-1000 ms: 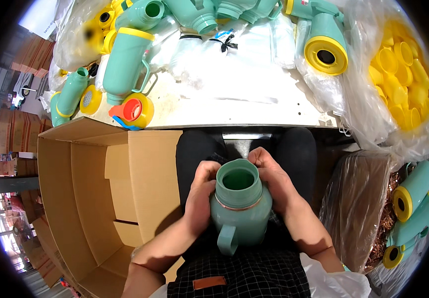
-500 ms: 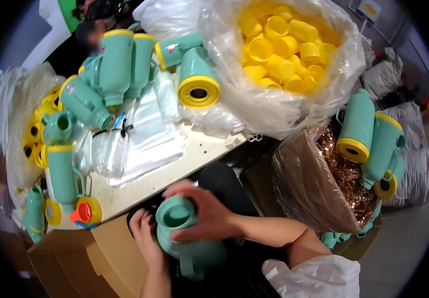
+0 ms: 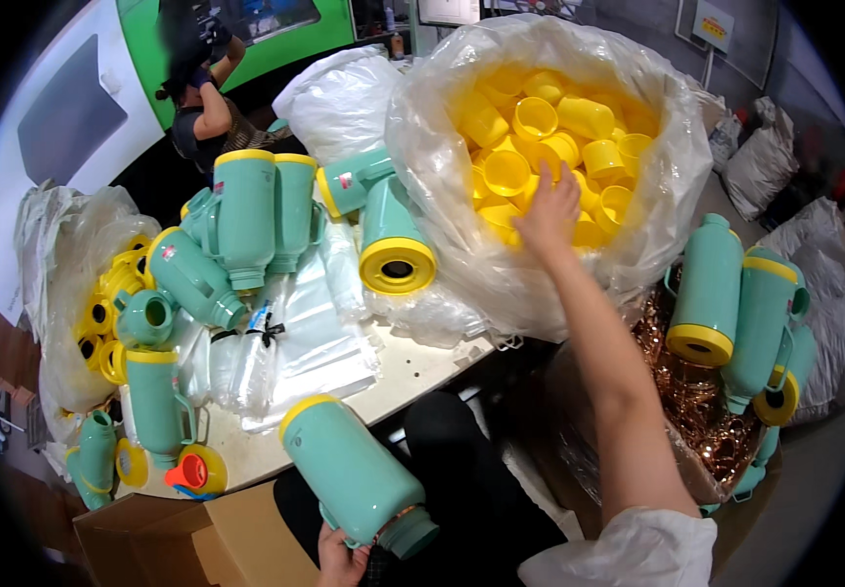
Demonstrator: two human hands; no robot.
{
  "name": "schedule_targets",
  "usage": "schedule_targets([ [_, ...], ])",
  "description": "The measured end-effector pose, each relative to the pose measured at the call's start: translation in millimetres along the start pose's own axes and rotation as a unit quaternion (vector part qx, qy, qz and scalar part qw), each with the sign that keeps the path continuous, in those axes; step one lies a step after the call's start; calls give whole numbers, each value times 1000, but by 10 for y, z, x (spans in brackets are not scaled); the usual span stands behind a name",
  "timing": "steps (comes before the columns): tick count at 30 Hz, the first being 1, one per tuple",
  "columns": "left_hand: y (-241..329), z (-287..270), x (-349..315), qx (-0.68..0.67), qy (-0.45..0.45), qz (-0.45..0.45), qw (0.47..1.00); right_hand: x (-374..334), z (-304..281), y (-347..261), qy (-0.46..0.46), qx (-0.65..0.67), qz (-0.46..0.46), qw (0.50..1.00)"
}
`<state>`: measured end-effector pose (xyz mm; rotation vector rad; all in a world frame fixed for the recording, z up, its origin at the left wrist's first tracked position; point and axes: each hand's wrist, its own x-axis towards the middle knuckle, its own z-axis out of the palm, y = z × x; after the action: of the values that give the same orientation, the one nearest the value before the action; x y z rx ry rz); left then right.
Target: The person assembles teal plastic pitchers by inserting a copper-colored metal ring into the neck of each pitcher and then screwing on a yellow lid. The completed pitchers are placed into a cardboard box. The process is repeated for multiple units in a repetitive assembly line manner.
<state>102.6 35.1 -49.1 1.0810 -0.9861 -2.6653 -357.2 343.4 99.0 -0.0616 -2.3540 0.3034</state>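
Observation:
A green vacuum flask body (image 3: 354, 470) with a yellow base ring lies slanted over my lap, its neck pointing lower right and a thin copper-coloured band around that neck. My left hand (image 3: 342, 563) grips it from below at the handle side; part of the grip is hidden under the flask. My right arm stretches forward, and my right hand (image 3: 551, 213) is over the yellow plastic cups (image 3: 506, 173) in a big clear bag (image 3: 442, 147). Its fingers are apart and reach among the cups, with nothing visibly held.
Several green flasks (image 3: 244, 210) stand and lie on the table (image 3: 427, 364) beside flat plastic bags (image 3: 319, 333). Yellow rings (image 3: 99, 313) fill a bag at left. An open carton (image 3: 138, 538) sits below. At right, flasks (image 3: 706, 289) rest on a box of copper-coloured rings (image 3: 696, 426). Another person (image 3: 212, 112) works behind.
My right hand has left the flask's neck and moved forward to the cup bag. The flask has tipped from mouth-up to slanted, base toward the table, held by my left hand. The view has shifted upward.

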Motion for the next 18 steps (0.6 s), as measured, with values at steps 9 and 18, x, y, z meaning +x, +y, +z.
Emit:
schedule_targets([
  [9, 278, 285, -69, 3, 74, 140, 987, -1014, -746, -254, -17, 194, -162, 967],
  [18, 469, 119, -291, 235, 14, 215, 948, -3715, -1597, -779, -736, 540, 97, 396],
])
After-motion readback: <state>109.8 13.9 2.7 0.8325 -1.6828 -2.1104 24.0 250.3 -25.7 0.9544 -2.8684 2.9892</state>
